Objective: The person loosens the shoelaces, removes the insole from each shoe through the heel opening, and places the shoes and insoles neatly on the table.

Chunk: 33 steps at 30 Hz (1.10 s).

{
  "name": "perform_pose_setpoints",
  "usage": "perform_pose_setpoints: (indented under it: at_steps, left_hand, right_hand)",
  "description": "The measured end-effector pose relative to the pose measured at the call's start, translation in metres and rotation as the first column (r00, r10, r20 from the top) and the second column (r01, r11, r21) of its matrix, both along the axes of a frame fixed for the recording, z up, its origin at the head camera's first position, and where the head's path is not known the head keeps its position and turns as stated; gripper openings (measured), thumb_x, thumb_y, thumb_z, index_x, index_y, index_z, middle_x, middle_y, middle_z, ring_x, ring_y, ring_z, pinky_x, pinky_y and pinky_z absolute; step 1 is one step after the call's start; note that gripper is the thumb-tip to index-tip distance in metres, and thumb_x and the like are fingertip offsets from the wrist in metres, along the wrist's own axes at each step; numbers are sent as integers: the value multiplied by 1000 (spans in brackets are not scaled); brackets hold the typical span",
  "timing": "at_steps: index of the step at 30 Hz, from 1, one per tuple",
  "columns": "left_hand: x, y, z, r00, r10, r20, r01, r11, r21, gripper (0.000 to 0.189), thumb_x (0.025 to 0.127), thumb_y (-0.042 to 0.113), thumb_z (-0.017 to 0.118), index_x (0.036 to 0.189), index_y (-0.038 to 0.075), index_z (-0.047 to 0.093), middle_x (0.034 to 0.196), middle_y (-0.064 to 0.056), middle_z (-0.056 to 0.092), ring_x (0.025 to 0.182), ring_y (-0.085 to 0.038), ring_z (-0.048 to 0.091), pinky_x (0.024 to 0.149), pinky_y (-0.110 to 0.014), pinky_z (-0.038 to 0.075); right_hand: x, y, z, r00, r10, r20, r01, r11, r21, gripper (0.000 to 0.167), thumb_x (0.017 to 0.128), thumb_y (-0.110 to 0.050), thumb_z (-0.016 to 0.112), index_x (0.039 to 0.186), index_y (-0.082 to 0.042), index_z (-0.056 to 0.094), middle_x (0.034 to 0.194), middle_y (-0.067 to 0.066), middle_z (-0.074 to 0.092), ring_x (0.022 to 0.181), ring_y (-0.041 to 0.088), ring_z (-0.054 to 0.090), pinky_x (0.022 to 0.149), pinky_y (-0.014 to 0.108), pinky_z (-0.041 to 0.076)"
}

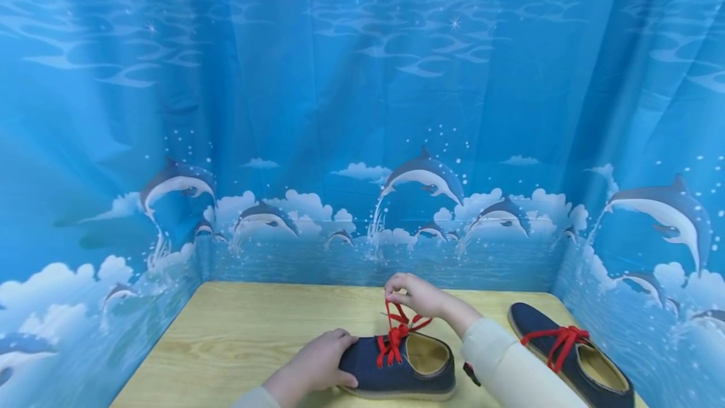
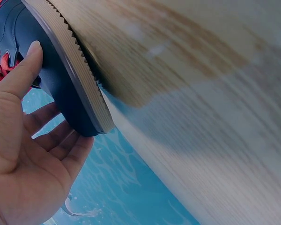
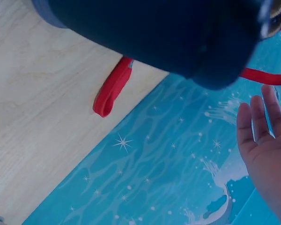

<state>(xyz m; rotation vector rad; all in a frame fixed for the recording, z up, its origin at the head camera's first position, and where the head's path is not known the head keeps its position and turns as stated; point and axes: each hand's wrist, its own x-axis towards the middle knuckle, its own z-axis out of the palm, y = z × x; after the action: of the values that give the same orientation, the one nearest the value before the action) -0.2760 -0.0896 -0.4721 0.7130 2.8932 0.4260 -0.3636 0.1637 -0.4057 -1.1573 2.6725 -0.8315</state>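
A navy lace-up shoe (image 1: 391,381) with a tan sole sits at the table's front, toe to the left. My left hand (image 1: 317,361) holds its toe, the thumb on the near side. In the left wrist view, the thumb lies on the navy upper (image 2: 68,89) and the other fingers wrap round the toe. Above the shoe, my right hand (image 1: 420,296) pinches a red shoelace (image 1: 388,310) and draws it upward from the knotted lacing. The right wrist view has the lace (image 3: 264,77) running to the fingers, whose pinching tips are cut off, and a red loop (image 3: 111,89) past the shoe.
To the right, beyond my right forearm, lies a second navy shoe (image 1: 532,321) with a tied red lace (image 1: 561,339). The pale wood table (image 1: 249,320) is enclosed at the back and sides by a blue dolphin-print curtain (image 1: 351,112).
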Motion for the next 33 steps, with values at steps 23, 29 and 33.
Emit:
perform_pose_setpoints:
  at_steps: [23,29,33]
  left_hand:
    - [-1,0,-2,999,19,38,-19,1000,4,75,78,55,81,138,16,60,124,0,62,116,-20,60,99,-40,52]
    - [-2,0,-3,999,17,31,-17,1000,12,74,77,54,82,137,15,61,123,0,63,115,-19,60,98,-39,52]
    - [-2,1,-4,999,19,27,-20,1000,20,74,77,53,83,137,14,62,124,0,63,116,-20,60,99,-39,52]
  right_hand:
    - [-5,3,19,935,-343,-92,308,911,-273,14,106,-17,51,104,-14,65,103,0,57,88,15,55,73,34,51]
    - [-6,2,21,914,-386,-127,336,894,-298,15,106,-18,51,103,-15,66,105,0,58,88,15,55,71,33,51]
    - [-5,2,23,910,-394,-132,335,883,-328,16,107,-17,50,103,-14,65,104,1,58,86,21,55,68,34,51]
